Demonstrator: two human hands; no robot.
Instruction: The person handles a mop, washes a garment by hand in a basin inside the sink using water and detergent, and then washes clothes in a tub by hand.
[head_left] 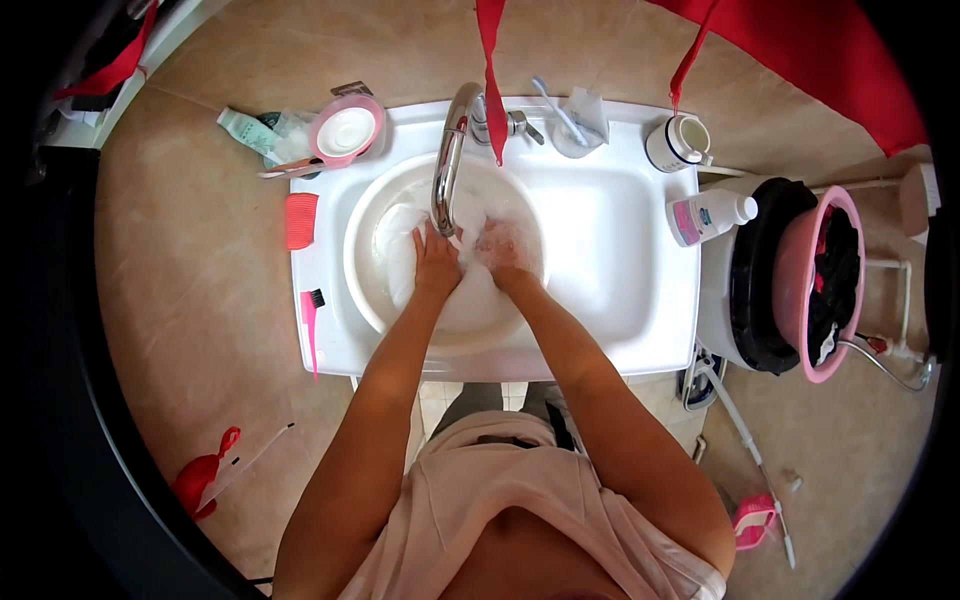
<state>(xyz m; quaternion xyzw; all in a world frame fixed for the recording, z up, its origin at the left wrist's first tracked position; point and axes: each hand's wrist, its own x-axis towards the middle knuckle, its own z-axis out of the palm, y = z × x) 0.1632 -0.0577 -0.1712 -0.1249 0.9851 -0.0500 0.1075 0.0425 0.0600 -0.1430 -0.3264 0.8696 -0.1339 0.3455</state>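
Both hands are down in a round white basin (352, 250) of soapy water, which stands in the left part of the sink. My left hand (437, 264) rests on a white cloth (402, 262), its fingers stretched out over the fabric. Close beside it, my right hand (508, 268) dips into the suds (518, 225) at the basin's right side. Foam and water blur its fingers, so their grip is hidden. The cloth bunches up between the two hands. Above them arches a chrome faucet (450, 150), its spout end near my left fingertips.
The white sink (600, 270) extends right, with a bottle (700, 218) and a mug (678, 143) on its edge. A pink basin (790, 280) of dark clothes stands farther right. A red brush (301, 222) and a pink brush (309, 325) lie left. Red fabric (810, 50) hangs above.
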